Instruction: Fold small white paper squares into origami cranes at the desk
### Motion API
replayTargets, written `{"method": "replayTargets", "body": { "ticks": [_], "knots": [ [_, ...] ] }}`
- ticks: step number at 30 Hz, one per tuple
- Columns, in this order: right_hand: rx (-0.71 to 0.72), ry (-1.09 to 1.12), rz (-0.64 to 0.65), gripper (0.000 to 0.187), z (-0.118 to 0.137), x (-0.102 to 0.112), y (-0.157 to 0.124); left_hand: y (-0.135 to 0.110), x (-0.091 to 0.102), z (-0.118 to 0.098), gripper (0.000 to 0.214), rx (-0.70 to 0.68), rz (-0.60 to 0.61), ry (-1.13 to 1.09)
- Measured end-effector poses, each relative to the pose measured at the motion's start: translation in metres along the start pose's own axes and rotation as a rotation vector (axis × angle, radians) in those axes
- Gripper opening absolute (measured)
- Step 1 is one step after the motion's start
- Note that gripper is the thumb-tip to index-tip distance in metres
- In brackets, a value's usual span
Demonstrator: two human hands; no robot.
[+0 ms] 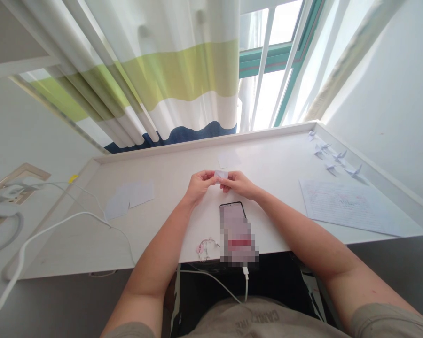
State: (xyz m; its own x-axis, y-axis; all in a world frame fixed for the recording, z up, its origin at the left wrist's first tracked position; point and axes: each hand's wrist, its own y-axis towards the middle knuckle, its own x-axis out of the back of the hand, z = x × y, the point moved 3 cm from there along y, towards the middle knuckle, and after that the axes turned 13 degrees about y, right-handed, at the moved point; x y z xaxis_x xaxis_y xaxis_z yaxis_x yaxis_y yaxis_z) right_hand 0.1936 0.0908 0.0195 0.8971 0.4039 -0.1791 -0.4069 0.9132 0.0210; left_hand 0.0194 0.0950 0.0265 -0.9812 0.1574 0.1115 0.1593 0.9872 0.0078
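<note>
Left hand [198, 186] and right hand [238, 184], fingers pinched on a small piece of thin white paper [221, 174]

Matt white paper square [221, 174] on smooth pale laminate desk [162, 162]

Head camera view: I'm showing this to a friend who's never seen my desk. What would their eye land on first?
A striped curtain with green and navy bands fills the top of the view. At the middle of the white desk, the left hand and right hand hold a small white paper square. White origami cranes stand in the far right corner, above a sheet of written notes.
</note>
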Motion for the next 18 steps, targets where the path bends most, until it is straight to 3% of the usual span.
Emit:
{"method": "replayTargets", "body": {
  "ticks": [13,18],
  "knots": [
    [-0.008,0.069,0.050,0.032,0.0006,0.0012,0.0004,0.0015,0.0028,-0.0003,0.035,0.011,-0.005,-0.020],
    [-0.067,0.126,0.041,0.035,-0.0003,0.0009,0.0004,0.0008,0.0024,-0.0010,0.038,0.009,0.024,-0.026]
  ]
}}
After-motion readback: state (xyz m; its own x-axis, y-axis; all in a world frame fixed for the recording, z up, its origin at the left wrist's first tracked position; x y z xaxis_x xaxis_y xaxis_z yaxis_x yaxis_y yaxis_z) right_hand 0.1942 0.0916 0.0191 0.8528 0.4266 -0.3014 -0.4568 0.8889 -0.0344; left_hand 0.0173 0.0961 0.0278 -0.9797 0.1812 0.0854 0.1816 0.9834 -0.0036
